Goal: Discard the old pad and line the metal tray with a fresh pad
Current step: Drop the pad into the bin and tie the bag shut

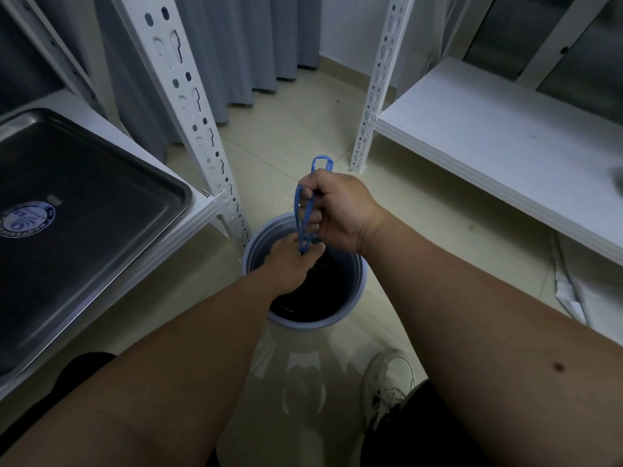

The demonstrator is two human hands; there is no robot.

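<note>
Pad: none visible; old one presumably binned, fresh one unseen.
Left hand (290, 261): low over bin (357, 294), pinching blue loops (305, 214).
Right hand (333, 210): fisted round loops.
Tray (101, 210): bare on shelf (199, 217), lining left.

I see a white shelf (199, 210) on the left carrying the metal tray (84, 210), which lies flat on it with a blue round sticker inside. A second white shelf (488, 143) stands on the right. On the tiled floor (286, 129) between them sits a round bin (357, 284).
</note>
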